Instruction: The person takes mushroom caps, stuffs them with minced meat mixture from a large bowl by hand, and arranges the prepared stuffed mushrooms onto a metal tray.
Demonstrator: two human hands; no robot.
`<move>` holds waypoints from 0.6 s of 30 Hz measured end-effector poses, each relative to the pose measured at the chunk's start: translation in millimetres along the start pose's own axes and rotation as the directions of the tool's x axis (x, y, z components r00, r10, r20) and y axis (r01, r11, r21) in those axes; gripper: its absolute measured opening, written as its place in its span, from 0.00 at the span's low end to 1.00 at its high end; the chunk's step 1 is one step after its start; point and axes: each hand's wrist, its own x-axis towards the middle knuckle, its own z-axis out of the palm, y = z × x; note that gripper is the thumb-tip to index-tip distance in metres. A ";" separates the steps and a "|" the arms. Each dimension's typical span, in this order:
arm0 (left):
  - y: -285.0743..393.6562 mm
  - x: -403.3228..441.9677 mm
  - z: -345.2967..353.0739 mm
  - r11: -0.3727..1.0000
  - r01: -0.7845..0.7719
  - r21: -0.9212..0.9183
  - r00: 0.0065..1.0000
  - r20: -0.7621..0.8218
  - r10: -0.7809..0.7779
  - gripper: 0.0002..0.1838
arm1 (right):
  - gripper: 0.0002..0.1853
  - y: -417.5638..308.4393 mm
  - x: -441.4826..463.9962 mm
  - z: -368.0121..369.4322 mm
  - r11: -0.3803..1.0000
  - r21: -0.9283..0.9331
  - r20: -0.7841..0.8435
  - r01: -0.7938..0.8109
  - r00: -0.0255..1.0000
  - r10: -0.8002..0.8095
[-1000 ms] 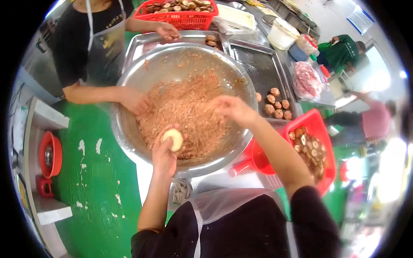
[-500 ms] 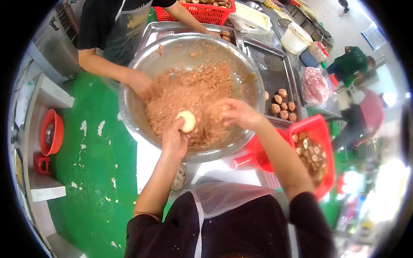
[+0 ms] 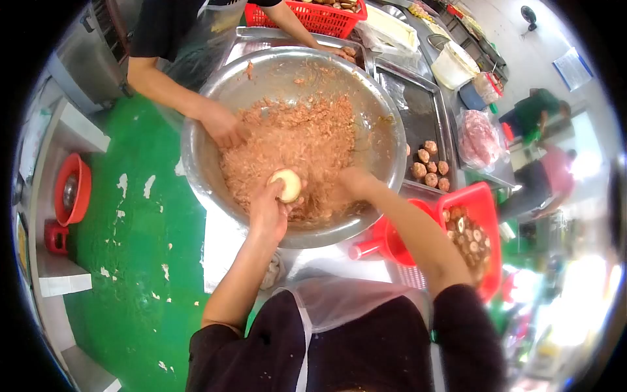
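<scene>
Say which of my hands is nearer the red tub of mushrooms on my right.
Right. Your right hand is in the meat, left of the tub; your left hand is farther left, holding a pale round piece.

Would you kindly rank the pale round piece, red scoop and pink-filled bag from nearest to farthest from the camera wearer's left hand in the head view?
1. Pale round piece: held in the left hand.
2. Red scoop: to the right, beside the bowl.
3. Pink-filled bag: farther right, past the tray.
</scene>
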 end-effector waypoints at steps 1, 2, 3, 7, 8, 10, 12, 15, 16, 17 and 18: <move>2.2 -1.6 0.3 1.000 0.004 0.004 1.000 0.005 -0.004 0.16 | 0.14 0.2 -3.4 -0.4 0.965 0.264 -0.067 -0.009 0.997 0.028; 2.3 -1.6 1.3 1.000 0.006 -0.006 1.000 0.007 -0.006 0.16 | 0.14 6.6 -11.3 -3.3 0.867 0.499 -0.116 0.000 0.991 0.067; 0.5 -0.3 1.7 1.000 -0.014 -0.018 1.000 0.003 0.014 0.15 | 0.15 10.9 -18.2 -8.4 0.722 0.692 -0.145 0.024 0.984 0.107; -5.4 4.8 2.6 0.997 0.042 -0.067 0.999 -0.017 -0.043 0.15 | 0.20 -13.3 -67.6 -55.9 0.091 0.981 -0.174 0.169 0.984 0.041; -10.3 9.8 4.1 0.992 0.074 -0.099 0.997 -0.022 -0.077 0.15 | 0.22 -19.4 -78.9 -61.9 0.000 0.977 -0.213 0.213 0.977 0.008; -20.4 19.3 9.1 0.991 0.096 -0.094 0.995 -0.012 -0.098 0.14 | 0.24 -22.8 -89.7 -65.9 -0.063 0.967 -0.249 0.246 0.968 -0.033; -25.1 25.2 15.4 0.994 0.104 -0.046 0.995 0.013 -0.103 0.14 | 0.24 -28.7 -97.8 -71.2 -0.070 0.965 -0.254 0.254 0.967 0.011; -22.7 21.1 34.8 0.990 0.144 0.003 0.989 0.025 -0.144 0.18 | 0.19 -38.5 -109.0 -78.7 -0.115 0.948 -0.296 0.298 0.955 0.031; -22.8 17.0 39.9 0.983 0.181 -0.011 0.981 0.069 -0.180 0.19 | 0.18 -41.5 -110.9 -78.7 -0.136 0.939 -0.316 0.317 0.948 0.031; -22.8 12.7 44.4 0.976 0.218 -0.021 0.970 0.115 -0.215 0.20 | 0.17 -43.6 -105.8 -71.9 -0.041 0.912 -0.405 0.407 0.913 0.052; -23.5 10.0 47.2 0.967 0.255 -0.028 0.955 0.164 -0.247 0.21 | 0.15 -46.5 -97.2 -63.2 0.057 0.869 -0.495 0.492 0.866 0.064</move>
